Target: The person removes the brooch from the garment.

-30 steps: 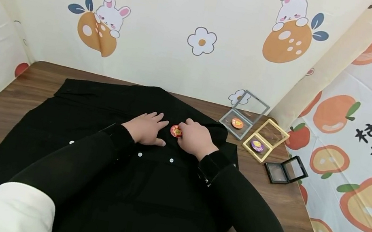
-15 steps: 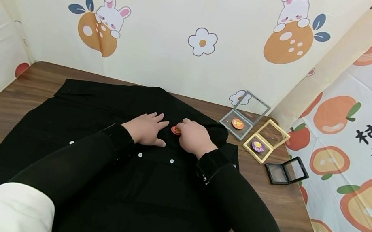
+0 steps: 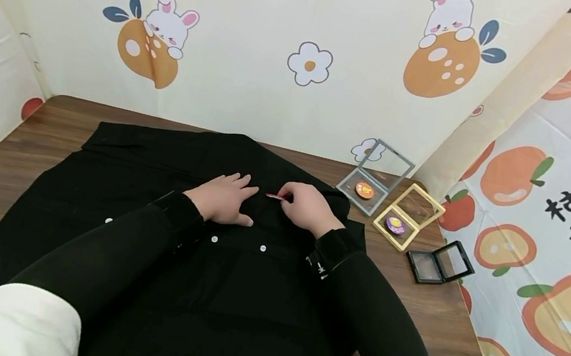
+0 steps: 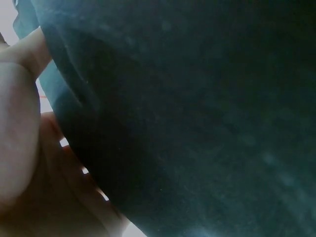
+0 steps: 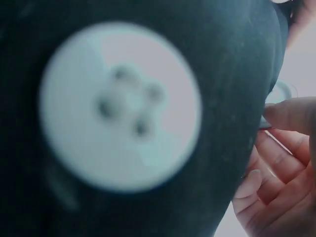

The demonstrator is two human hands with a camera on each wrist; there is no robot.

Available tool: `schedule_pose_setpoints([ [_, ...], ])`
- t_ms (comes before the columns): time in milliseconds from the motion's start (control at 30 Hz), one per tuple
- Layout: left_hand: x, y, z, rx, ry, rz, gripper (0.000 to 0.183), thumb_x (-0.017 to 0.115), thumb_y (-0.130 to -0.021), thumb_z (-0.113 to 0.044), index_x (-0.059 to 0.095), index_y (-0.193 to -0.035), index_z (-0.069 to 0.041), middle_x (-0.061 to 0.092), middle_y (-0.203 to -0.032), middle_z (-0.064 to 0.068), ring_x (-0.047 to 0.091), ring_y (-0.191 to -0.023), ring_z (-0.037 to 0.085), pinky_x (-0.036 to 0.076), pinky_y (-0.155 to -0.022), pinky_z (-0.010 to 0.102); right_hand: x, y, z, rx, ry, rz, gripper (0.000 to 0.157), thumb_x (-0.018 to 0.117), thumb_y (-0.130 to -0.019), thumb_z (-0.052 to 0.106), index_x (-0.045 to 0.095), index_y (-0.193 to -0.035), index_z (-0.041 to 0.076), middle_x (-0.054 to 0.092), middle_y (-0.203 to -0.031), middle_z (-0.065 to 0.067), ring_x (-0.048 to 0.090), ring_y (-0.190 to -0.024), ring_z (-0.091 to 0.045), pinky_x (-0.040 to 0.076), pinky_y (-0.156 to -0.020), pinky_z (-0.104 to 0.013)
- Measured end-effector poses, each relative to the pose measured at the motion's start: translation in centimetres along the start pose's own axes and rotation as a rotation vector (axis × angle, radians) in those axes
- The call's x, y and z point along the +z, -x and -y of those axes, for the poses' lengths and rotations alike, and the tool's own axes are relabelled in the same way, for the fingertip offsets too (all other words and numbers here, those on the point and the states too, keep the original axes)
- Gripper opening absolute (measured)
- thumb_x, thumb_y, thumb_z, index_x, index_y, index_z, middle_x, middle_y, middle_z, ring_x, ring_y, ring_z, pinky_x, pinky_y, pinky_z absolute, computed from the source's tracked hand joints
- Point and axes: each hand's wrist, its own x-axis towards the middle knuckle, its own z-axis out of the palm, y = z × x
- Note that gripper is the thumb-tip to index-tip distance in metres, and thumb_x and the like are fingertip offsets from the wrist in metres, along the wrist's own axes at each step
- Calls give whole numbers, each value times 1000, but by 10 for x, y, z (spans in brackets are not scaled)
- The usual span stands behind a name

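Observation:
A black garment with white buttons, seemingly a shirt [image 3: 174, 298], is spread over the table. My right hand [image 3: 307, 208] pinches a round red badge [image 3: 275, 196] just above the cloth, turned nearly edge-on in the head view. Thumb and fingers hold the rim of the badge [image 5: 281, 93] in the right wrist view, where a white button [image 5: 121, 106] looms large and blurred in front. To the left of the badge, my left hand [image 3: 221, 197] rests on the garment with fingers spread. Dark cloth [image 4: 187, 118] covers most of the left wrist view.
Along the table's [image 3: 430, 328] right side stand a grey clear case [image 3: 376, 177] with an orange badge [image 3: 365, 190], a yellow case [image 3: 407, 216] with a purple badge [image 3: 395, 225], and a black case [image 3: 440, 264]. Printed curtains [image 3: 239, 82] hang behind and beside the table.
The red badge has tilted from face-up to nearly edge-on in my right hand, which has turned and shifted slightly right. My left hand has stayed in place.

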Motion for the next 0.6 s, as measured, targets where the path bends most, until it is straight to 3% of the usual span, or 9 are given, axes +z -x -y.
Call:
schedule_pose_setpoints([
  [600,0,1,2,8,24,-8,83,62,-99,-56,32,-163,-11,17,-170,19,13,-155,40,14,-123,56,-1,2,-5,45,-204,5,13,62,-104,18,73,-108,13,68,-104,-2,60,-92,-21,49,-86,-39],
])
